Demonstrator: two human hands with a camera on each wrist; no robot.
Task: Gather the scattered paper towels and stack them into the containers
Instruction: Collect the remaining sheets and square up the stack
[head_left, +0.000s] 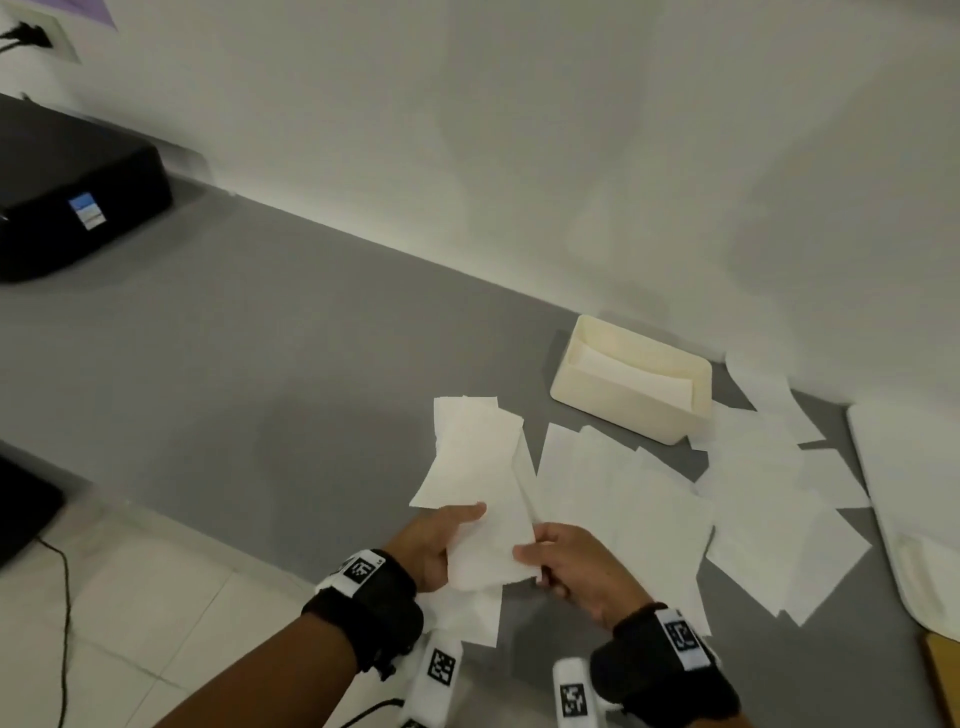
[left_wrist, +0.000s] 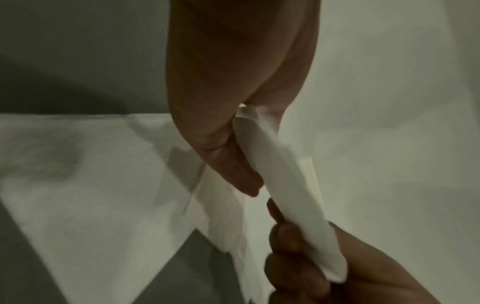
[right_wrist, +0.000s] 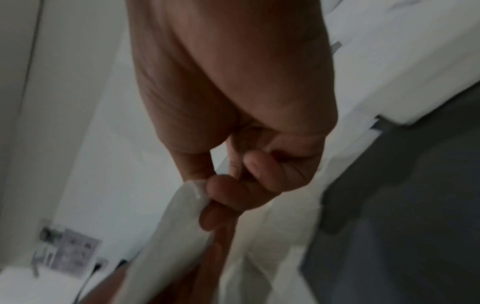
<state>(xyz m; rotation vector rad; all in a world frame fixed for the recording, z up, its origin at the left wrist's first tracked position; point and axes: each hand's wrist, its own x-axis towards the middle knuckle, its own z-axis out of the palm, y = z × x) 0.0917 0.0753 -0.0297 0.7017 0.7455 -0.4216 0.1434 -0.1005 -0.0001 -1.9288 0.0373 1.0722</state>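
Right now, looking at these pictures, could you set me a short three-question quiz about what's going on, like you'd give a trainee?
1. True or false: the cream rectangular plastic container by the wall already has white paper in it.
2. Which hand holds the small bundle of white paper towels? A) left hand only B) right hand only C) both
3. Fill in: the loose white paper towels on the grey mat lie mostly to the ____ of the held bundle, as the head view shows them.

Key: 1 true; 2 C; 3 right.
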